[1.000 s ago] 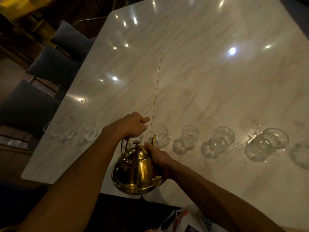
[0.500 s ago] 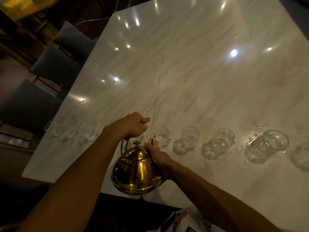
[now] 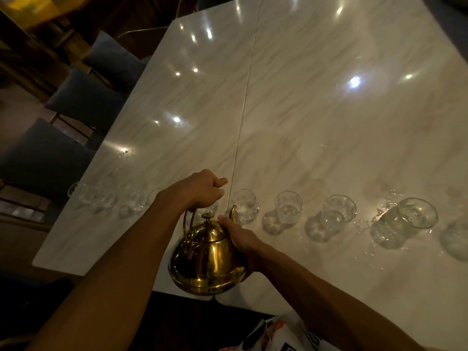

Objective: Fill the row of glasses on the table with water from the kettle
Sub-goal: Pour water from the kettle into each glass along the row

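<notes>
Nearest, at the bottom edge: a printed packet, cut off by the frame, lower than the surface. Both forearms reach in from there.

The gold kettle is off the surface, held over its near edge, lid on, spout pointing away. The right hand wraps round the kettle's right side, with the thumb up by the base of the spout. The left hand is fisted tight round the top of the arched handle, one fingertip poking out to the right.

The spout tip sits just beside the first glass, which stands just right of the seam. Can't tell if water is running. A hidden glass is mostly covered by the left hand and the handle.

The row runs left to right across the marble surface, just past the kettle. Right of the first glass come the second glass, the third glass and the big glass, spaced apart. An end glass is blurry at the frame edge. Droplets are scattered beside the big glass.

Left of the left arm stands a bunch of small glasses, close together. Water levels are unreadable in the dim light.

Further back are the bare marble, the seam and reflected light spots. Far left, three blue-grey chairs line the surface's side.
</notes>
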Motion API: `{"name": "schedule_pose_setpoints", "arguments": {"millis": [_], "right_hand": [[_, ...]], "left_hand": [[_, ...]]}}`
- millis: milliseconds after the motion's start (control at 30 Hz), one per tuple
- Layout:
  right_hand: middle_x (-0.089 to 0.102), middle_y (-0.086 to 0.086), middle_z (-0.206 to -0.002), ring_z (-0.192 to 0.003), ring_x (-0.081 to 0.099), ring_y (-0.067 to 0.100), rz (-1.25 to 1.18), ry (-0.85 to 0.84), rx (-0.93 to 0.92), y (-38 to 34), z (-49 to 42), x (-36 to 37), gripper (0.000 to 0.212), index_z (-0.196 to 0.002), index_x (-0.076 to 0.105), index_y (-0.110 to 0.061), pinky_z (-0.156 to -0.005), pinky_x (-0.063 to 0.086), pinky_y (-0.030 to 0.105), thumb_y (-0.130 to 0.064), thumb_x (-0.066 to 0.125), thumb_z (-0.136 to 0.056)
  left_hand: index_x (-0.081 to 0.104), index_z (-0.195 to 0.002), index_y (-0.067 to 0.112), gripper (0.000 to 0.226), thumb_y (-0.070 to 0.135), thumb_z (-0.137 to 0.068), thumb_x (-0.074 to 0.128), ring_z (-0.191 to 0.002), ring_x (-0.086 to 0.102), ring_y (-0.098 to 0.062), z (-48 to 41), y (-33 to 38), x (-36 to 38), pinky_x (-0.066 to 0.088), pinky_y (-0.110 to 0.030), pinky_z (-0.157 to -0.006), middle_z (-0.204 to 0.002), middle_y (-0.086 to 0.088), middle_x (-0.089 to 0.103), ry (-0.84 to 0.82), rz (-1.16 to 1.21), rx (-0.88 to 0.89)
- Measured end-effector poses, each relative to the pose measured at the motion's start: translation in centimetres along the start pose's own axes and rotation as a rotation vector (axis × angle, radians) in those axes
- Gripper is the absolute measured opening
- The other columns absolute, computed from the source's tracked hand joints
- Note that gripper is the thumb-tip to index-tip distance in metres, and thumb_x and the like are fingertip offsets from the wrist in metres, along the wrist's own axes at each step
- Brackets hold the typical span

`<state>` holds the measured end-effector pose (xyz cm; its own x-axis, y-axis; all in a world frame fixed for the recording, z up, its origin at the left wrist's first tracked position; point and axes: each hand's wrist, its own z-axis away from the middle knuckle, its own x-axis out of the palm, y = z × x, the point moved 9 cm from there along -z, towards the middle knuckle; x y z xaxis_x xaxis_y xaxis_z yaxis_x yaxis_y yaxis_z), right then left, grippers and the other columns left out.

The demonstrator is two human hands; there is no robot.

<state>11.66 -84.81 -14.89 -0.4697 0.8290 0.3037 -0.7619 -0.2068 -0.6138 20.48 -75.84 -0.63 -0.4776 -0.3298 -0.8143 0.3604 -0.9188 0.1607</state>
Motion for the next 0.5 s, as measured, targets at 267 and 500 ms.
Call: {"name": "schedule_pose_setpoints", "arguments": {"millis": [267, 500], "right_hand": [[0.068, 0.013, -0.119, -0.109, 0.066, 0.032, 0.028, 0.005, -0.021, -0.6, 0.6, -0.1, 0.048, -0.098, 0.064, -0.023, -0.106, 0.051, 0.049, -0.069, 0.054, -0.089], [0.062, 0.0, -0.092, -0.087, 0.062, 0.018, 0.093, 0.038, -0.085, -1.6, 1.6, -0.9, 0.037, -0.083, 0.054, -0.028, -0.097, 0.051, 0.04, -0.061, 0.05, -0.097]], "left_hand": [[0.041, -0.141, 0.026, 0.047, 0.03, -0.095, 0.051, -0.12, 0.053, -0.027, 0.3, 0.0, 0.1, 0.045, -0.036, -0.095, -0.145, -0.01, 0.043, 0.009, 0.03, 0.005], [0.038, -0.142, 0.032, 0.047, 0.031, -0.096, 0.049, -0.125, 0.05, -0.027, 1.4, -0.4, 0.1, 0.043, -0.036, -0.097, -0.147, -0.009, 0.04, 0.105, 0.063, 0.032]]}}
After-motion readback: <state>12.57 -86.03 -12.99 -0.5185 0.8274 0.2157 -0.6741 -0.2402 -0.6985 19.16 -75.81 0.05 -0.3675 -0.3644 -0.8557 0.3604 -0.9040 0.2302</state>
